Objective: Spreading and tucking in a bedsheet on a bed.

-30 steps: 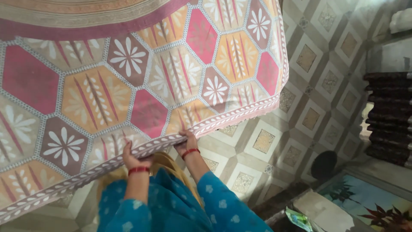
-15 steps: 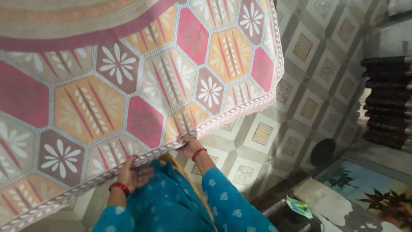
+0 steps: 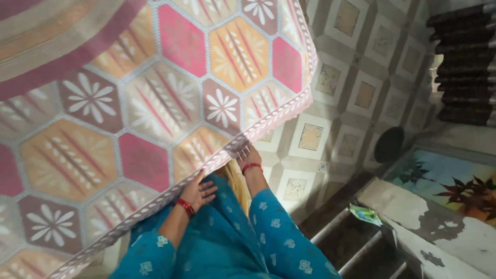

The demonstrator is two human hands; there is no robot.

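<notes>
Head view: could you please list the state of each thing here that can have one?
Hexagon-patterned pink and orange cloth: spread out, edge held up.
Left hand: under the cloth's patterned border, fingers spread.
Right hand: gripping the border.
Green paper packet: lying on the ledge.

The person wears a teal-blue garment with long sleeves, dotted all over with small pale square motifs. A strip of yellow cloth runs down the front between the arms. Each wrist carries a red bangle: left wrist, right wrist.
</notes>
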